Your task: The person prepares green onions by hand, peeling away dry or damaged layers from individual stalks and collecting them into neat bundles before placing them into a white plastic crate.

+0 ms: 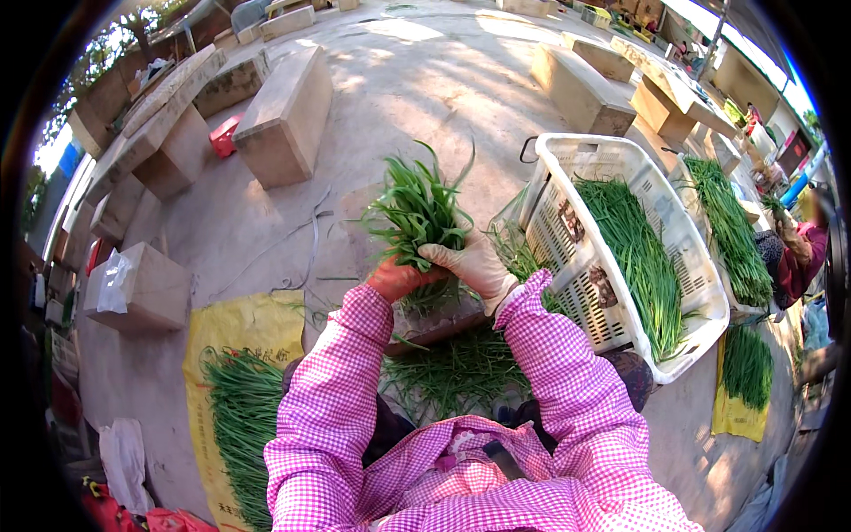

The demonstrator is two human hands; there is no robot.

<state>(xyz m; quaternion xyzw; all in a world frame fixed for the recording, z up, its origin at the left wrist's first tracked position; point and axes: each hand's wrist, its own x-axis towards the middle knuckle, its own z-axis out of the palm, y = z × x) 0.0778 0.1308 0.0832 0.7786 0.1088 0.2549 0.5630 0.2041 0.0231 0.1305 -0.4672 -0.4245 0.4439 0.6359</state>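
A bunch of green chives (pixel 415 213) is held up in front of me, its leafy tops fanning away from my body. My left hand (pixel 397 280), in an orange-red glove, is closed round the lower left of the bunch. From the other side my right hand (pixel 480 269), in a pale glove, grips it too, thumb laid across the stems. The cut ends are mostly hidden by my hands. Loose chives (pixel 456 368) lie below, between my legs. Close to my right arm stands a white plastic crate (pixel 625 297) holding long chives (pixel 634 257).
On the left, more chives (pixel 239 417) lie on a yellow sack (pixel 213 328). Concrete benches (pixel 284 120) and blocks (pixel 581 89) stand ahead. At the right, a person in a dark red top (pixel 802 257) sits beside another chive-filled crate (pixel 731 230). A strap (pixel 313 239) lies on the floor.
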